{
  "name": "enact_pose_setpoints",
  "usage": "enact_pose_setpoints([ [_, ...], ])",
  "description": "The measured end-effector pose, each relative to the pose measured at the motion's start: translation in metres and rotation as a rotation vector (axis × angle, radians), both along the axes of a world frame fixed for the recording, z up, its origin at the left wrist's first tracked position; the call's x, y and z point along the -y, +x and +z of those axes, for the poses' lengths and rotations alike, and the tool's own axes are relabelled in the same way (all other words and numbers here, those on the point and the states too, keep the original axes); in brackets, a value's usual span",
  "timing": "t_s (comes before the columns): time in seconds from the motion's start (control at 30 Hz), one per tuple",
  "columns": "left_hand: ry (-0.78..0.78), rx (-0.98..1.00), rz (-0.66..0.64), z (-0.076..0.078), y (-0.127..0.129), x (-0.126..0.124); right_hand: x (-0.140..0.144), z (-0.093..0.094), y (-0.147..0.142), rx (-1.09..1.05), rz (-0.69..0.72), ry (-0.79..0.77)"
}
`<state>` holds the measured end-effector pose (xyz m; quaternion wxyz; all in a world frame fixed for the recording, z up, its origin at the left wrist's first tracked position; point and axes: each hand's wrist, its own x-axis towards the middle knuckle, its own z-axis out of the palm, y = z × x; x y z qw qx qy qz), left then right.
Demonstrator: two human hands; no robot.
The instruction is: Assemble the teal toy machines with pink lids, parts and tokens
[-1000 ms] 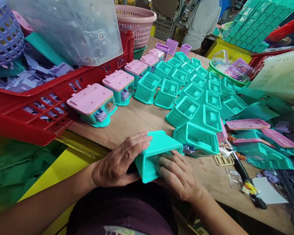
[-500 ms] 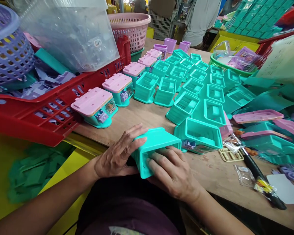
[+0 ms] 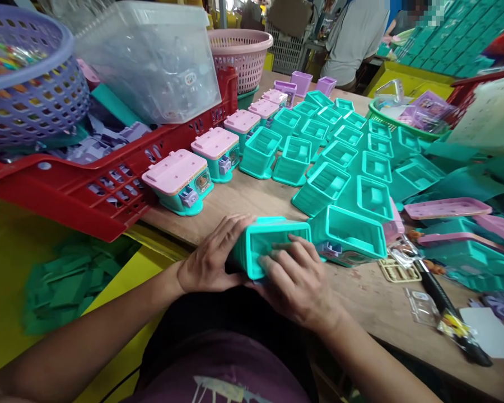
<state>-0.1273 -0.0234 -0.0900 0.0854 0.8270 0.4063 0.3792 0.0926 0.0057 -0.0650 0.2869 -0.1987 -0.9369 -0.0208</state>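
Note:
Close to my body, at the table's front edge, I hold a turquoise plastic box [image 3: 255, 254], its open side facing me. My left hand [image 3: 214, 257] is wrapped around the box's left side, the thumb underneath. At the opening, my right hand [image 3: 297, 282] grips the right part, with bent fingers reaching inside the rim; the fingertips are partly hidden. Just right of the held box stands another turquoise box [image 3: 355, 226], open at the top, with a small lilac part on its front. Several pink-lidded boxes [image 3: 176, 173] stand in a row beyond my left hand.
Rows of open turquoise boxes [image 3: 321, 182] cover the table's middle. A red crate [image 3: 109, 193] of lilac parts borders the left. At right lie pink lids [image 3: 447, 208], a black-handled tool [image 3: 441, 291] and a clear plastic piece [image 3: 422, 306]. A person [image 3: 355, 39] is in the background.
The held box has tilted so its opening faces up toward me more squarely. My right fingers have drawn partly out of it. The view has shifted slightly left.

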Motion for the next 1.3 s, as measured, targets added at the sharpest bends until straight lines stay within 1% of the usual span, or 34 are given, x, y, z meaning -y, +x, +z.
enact_pose_setpoints([
  [0.1, -0.199, 0.055, 0.082, 0.002, -0.005, -0.007, -0.018, 0.019, -0.007, 0.064, -0.02, -0.148],
  [0.2, -0.408, 0.169, 0.138, 0.007, -0.006, -0.012, -0.037, 0.043, -0.013, 0.157, 0.03, -0.321],
  [0.3, -0.5, 0.253, 0.146, 0.011, -0.005, -0.015, -0.049, 0.061, -0.017, 0.23, 0.094, -0.436],
  [0.37, -0.526, 0.306, 0.129, 0.011, -0.004, -0.015, -0.054, 0.067, -0.021, 0.26, 0.104, -0.491],
  [0.43, -0.526, 0.37, 0.11, 0.011, -0.003, -0.016, -0.058, 0.069, -0.026, 0.277, 0.085, -0.534],
  [0.5, -0.506, 0.45, 0.063, 0.012, -0.002, -0.017, -0.061, 0.068, -0.031, 0.276, 0.059, -0.552],
  [0.63, -0.458, 0.574, -0.026, 0.013, -0.001, -0.019, -0.067, 0.066, -0.04, 0.243, 0.028, -0.529],
  [0.77, -0.481, 0.62, -0.062, 0.012, -0.004, -0.023, -0.071, 0.066, -0.042, 0.238, -0.007, -0.511],
  [0.83, -0.498, 0.639, -0.072, 0.012, -0.006, -0.025, -0.074, 0.069, -0.04, 0.259, 0.026, -0.513],
  [0.93, -0.513, 0.656, -0.098, 0.014, -0.008, -0.027, -0.079, 0.074, -0.037, 0.306, 0.129, -0.534],
  [1.0, -0.512, 0.645, -0.104, 0.015, -0.009, -0.026, -0.081, 0.076, -0.036, 0.319, 0.155, -0.555],
  [1.1, -0.523, 0.628, -0.071, 0.015, -0.009, -0.025, -0.082, 0.073, -0.038, 0.295, 0.152, -0.594],
  [1.2, -0.551, 0.652, -0.038, 0.015, -0.008, -0.024, -0.081, 0.068, -0.042, 0.239, 0.12, -0.585],
  [1.3, -0.545, 0.679, -0.053, 0.016, -0.006, -0.023, -0.079, 0.066, -0.047, 0.217, 0.095, -0.562],
])
